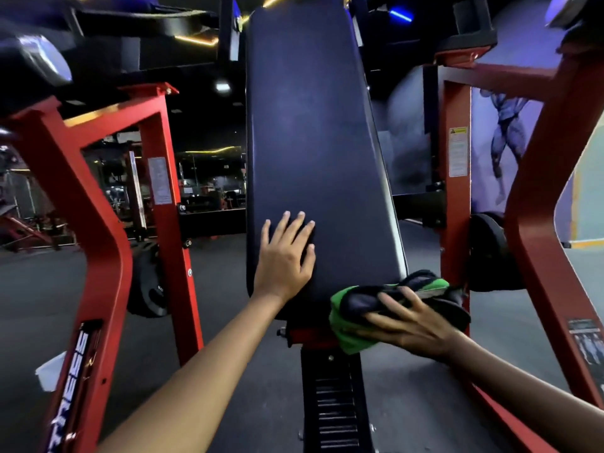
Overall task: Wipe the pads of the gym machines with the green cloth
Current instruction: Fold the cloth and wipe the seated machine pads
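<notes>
Left hand (284, 256) lay flat with straight fingers on the lower part of the dark back pad (310, 142), near its left edge. Right hand (411, 325) held the green cloth (351, 335), fingers spread and curled over its bunched folds, at the pad's bottom right corner. Red machine frames (98, 223) stood on either side, above a grey floor (32, 305).
</notes>
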Tool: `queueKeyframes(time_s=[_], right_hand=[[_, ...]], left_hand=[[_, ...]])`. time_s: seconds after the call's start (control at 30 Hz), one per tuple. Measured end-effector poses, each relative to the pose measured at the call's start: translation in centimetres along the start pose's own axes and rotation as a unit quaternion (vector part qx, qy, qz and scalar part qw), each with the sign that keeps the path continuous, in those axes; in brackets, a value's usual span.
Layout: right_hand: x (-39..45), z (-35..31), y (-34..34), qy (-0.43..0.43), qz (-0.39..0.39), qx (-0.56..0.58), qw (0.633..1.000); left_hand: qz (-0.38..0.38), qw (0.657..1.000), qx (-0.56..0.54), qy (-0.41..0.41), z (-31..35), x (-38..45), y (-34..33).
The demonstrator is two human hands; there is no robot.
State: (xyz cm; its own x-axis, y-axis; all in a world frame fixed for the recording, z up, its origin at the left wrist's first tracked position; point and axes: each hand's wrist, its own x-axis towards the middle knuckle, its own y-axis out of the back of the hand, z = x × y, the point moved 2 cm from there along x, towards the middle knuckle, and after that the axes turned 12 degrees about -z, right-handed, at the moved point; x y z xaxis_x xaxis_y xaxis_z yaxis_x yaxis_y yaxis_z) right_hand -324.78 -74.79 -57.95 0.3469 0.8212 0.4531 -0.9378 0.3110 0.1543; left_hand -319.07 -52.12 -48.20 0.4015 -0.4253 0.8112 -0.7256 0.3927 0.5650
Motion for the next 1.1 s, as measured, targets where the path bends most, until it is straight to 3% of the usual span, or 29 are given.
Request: queueKeyframes(time_s=[0.23, 0.37, 0.47, 0.6, 0.67, 0.77, 0.9, 1.0, 1.1], right_hand=[[8.0, -3.6, 2.0, 0.012, 0.021, 0.002, 1.0], [6.5, -2.1, 1.9, 0.028, 0.005, 0.014, 1.0], [3.5, 0.2, 2.0, -0.021, -0.009, 0.037, 0.999], [1.3, 0.3, 4.1, -0.116, -0.088, 0.144, 0.979], [1.3, 0.0, 5.3, -0.169, -0.151, 0.254, 0.94], [1.3, -0.4, 8.1, -0.222, -0.21, 0.453, 0.838], [1.7, -2.0, 10.3, -0.188, -0.308, 0.573, 0.736], [2.2, -3.2, 11.6, -0.165, -0.396, 0.615, 0.662], [3.1, -4.5, 14.1, -0.107, -0.436, 0.697, 0.559]], left_hand=[[-0.005, 1.0, -0.01, -0.016, -0.3, 0.2, 0.2], [-0.018, 0.999, -0.019, -0.023, -0.5, 0.2, 0.2], [-0.046, 0.998, -0.029, -0.015, -0.2, 0.1, 0.4], [-0.088, 0.996, -0.025, -0.02, 0.0, -2.3, -0.2], [-0.1, 0.994, -0.013, -0.034, 0.1, -4.5, -0.7], [-0.131, 0.99, -0.001, -0.047, 0.3, -8.2, -1.0], [-0.2, 0.977, -0.07, -0.026, 1.6, -11.4, 0.8], [-0.312, 0.942, -0.124, -0.018, 2.9, -13.5, 2.3], [-0.457, 0.876, -0.153, -0.024, 3.8, -16.5, 3.4]])
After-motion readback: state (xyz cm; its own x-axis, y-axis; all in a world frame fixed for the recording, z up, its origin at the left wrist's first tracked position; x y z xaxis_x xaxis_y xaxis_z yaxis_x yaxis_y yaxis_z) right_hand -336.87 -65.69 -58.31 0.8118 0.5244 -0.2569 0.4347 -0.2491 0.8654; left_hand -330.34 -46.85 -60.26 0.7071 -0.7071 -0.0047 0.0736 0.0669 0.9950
